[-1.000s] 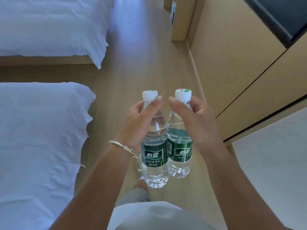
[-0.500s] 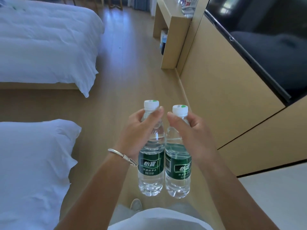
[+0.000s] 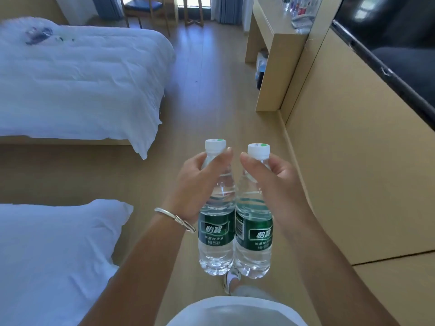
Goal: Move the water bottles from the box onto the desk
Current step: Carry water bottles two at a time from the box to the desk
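The two bottles hang upright side by side above the floor [image 3: 211, 95], the left bottle [image 3: 216, 231] touching the right bottle [image 3: 254, 234]. Left of the bottles lies the near bed [image 3: 54, 255]; behind it, the far bed [image 3: 77, 81]. The desk [image 3: 273, 43] stands far ahead, right of the bottles, against the wall panel [image 3: 353, 161].

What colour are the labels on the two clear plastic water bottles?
Dark green labels with white lettering, clearest in the head view.

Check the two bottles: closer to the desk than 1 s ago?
Yes. Both bottles, left hand's and right hand's, have been carried forward along the aisle toward the desk; the far bed's corner now sits level with them.
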